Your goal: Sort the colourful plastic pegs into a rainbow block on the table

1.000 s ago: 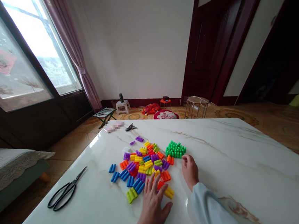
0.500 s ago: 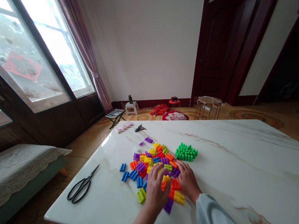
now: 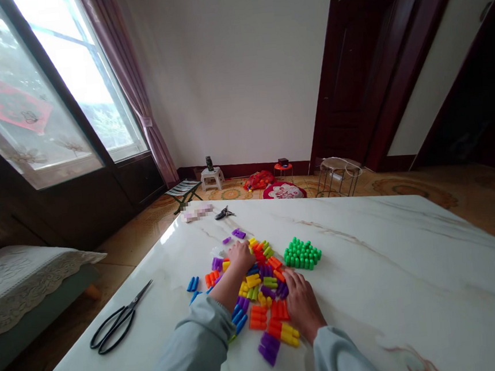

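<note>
A loose heap of plastic toy building blocks (image 3: 253,280) in several colours lies on the white marble-patterned table (image 3: 380,266). My left hand (image 3: 240,258) is at the far-left side of the heap. Its fingers curl down close together, and what they hold, if anything, is hidden. Along the heap's right edge rests my right hand (image 3: 301,299), fingers stretched out and touching the blocks beside it. Just beyond that hand stands a tight group of green blocks (image 3: 302,254). Nearest to me are a purple block (image 3: 269,348) and a yellow block (image 3: 290,335).
Black-handled scissors (image 3: 120,323) lie on the left of the table. A small dark clipper-like tool (image 3: 224,213) is near the far edge, beside a blurred pinkish item (image 3: 198,212). Past the table stand a white stool (image 3: 213,178) and a round stool (image 3: 338,174).
My left hand has moved away from me and left, from the heap's near middle to its far side, uncovering blocks. My right hand stays at the right edge. The view has shifted slightly.
</note>
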Demonstrator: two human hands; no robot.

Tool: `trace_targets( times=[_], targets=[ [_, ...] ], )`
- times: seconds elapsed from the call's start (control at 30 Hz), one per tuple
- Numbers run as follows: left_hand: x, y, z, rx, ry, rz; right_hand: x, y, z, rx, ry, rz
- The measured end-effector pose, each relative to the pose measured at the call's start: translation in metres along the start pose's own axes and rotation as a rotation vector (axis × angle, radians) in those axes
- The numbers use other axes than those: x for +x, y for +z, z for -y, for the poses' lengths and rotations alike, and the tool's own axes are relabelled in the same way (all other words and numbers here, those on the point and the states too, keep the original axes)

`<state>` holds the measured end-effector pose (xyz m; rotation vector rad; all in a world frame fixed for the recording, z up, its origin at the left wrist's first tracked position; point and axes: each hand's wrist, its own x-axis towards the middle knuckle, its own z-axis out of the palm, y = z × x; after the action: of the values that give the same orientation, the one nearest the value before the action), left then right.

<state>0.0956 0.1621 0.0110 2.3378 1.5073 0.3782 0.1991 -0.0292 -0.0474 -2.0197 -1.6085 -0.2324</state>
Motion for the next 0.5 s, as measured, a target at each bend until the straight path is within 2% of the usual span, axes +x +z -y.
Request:
trace_targets(
  times=[0.13, 0.3, 0.4, 0.5],
  targets=[
    [0.006, 0.003, -0.001, -0.147, -0.016, -0.035, 0.001, -0.004, 0.002, -0.001, 0.01, 0.032],
    [-0.002, -0.01, -0.005, -0.459, -0.015, -0.133, 0.001, -0.006, 0.003, 0.031, 0.008, 0.036],
    [-0.019, -0.016, -0.012, -0.819, -0.074, -0.129, 0.001, -0.003, 0.001, 0.06, 0.012, 0.011],
    [-0.046, -0.015, -0.019, -1.23, -0.218, -0.056, -0.001, 0.003, -0.003, 0.092, -0.007, -0.028]
  ],
)
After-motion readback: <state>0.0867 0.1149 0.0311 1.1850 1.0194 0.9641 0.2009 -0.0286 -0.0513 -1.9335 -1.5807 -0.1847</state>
